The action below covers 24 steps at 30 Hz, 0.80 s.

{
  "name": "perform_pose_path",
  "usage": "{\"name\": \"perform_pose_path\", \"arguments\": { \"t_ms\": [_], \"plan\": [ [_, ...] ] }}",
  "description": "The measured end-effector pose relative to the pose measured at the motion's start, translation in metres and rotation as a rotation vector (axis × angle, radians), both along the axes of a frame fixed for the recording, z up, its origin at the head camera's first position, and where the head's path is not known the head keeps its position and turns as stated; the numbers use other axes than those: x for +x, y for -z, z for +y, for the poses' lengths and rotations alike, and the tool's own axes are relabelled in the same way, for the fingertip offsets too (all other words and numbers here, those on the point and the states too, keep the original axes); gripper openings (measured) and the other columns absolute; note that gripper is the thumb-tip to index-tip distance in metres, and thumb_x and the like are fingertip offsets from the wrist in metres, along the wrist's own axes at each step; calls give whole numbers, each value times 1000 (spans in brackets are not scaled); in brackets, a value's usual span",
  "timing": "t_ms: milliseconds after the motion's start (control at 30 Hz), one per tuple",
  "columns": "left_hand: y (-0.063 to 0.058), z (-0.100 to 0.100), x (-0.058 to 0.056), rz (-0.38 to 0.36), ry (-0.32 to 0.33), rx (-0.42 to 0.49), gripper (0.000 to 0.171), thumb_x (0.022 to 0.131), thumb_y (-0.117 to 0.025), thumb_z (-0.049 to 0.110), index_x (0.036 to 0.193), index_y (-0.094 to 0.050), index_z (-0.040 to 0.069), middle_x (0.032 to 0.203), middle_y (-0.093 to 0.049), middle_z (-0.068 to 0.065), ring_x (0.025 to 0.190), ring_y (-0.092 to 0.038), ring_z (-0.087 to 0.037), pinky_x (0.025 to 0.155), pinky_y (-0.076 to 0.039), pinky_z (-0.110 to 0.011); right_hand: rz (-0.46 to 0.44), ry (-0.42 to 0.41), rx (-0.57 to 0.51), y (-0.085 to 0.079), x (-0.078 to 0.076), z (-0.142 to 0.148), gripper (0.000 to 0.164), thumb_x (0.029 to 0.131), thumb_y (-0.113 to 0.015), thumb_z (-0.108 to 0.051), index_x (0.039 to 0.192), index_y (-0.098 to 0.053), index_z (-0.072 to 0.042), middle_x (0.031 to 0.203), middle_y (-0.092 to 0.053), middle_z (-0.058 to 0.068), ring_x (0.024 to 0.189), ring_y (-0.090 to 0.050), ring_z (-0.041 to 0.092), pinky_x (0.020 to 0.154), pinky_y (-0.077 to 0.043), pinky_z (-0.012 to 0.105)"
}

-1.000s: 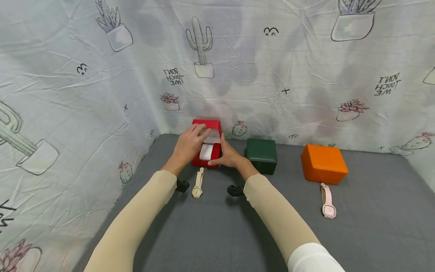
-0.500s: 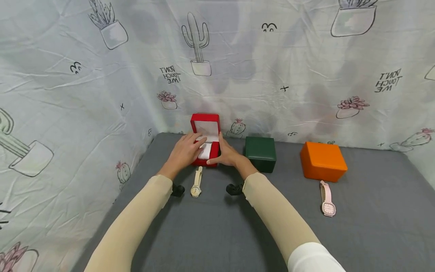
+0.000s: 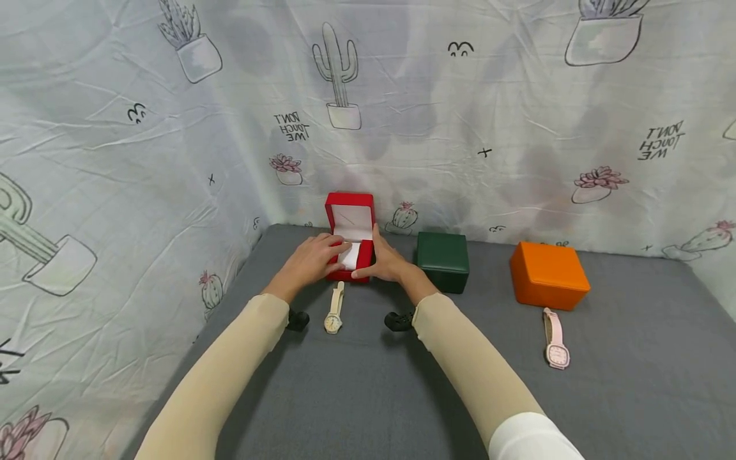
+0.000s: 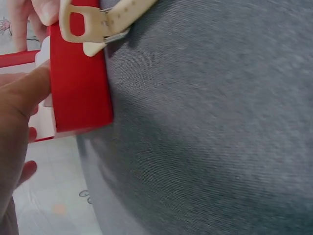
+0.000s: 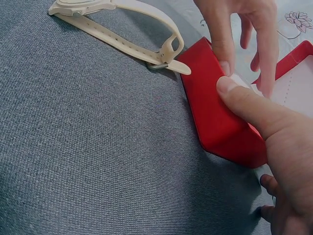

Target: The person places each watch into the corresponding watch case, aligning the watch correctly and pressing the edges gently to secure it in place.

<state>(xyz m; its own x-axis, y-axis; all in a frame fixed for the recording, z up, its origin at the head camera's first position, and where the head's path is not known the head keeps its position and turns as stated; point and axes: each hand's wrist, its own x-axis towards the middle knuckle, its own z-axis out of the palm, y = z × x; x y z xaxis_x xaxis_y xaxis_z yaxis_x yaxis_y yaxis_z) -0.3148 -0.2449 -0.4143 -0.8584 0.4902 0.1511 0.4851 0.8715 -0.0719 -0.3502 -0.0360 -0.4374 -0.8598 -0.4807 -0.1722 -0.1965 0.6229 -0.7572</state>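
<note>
A red watch box (image 3: 349, 276) stands with its lid (image 3: 352, 220) raised, showing a white lining. Inside its base is a white watch cushion (image 3: 349, 255). My left hand (image 3: 310, 260) reaches in from the left, thumb at the front of the cushion and fingers at its back, pinching it. On the other side my right hand (image 3: 390, 260) grips the box, its thumb (image 5: 244, 100) on the front edge and its fingers along the right side. Just in front of the box lies a cream watch (image 3: 334, 313), its strap end close to the front wall.
A closed green box (image 3: 443, 262) stands right of the red one. Farther right is a closed orange box (image 3: 549, 276), with a pink watch (image 3: 555, 342) before it. A printed cloth (image 3: 414, 128) hangs behind the grey table (image 3: 368, 396).
The red lid has swung from partly raised to upright. My left hand has come down off the lid to the cushion. The right hand keeps its place on the box.
</note>
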Motion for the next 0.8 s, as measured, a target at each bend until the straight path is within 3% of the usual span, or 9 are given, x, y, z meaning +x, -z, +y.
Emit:
{"name": "perform_pose_path", "arguments": {
  "t_ms": [233,433,800],
  "plan": [
    [-5,9,-8,-157,-59,-45,60,87,-70,37,141,-51,21,142,-53,-8,127,-49,-28,106,-42,-53,0,-2,1,-1,0,1,127,75,-79,-47,153,19,-23,164,-4,4,149,-17,29,116,-28,54],
    [-7,15,-14,-246,-100,-17,68,85,-73,34,145,-46,20,143,-51,-9,129,-47,-29,108,-40,-54,1,-5,14,-1,0,1,127,76,-78,-48,153,20,-24,164,-2,3,149,-15,30,116,-27,55],
    [-8,14,-15,-219,-91,39,71,81,-77,35,143,-48,17,144,-49,-10,131,-44,-28,111,-34,-57,-2,3,4,-1,1,1,127,75,-78,-49,153,19,-25,165,-1,3,150,-13,29,117,-26,55]
  ]
}}
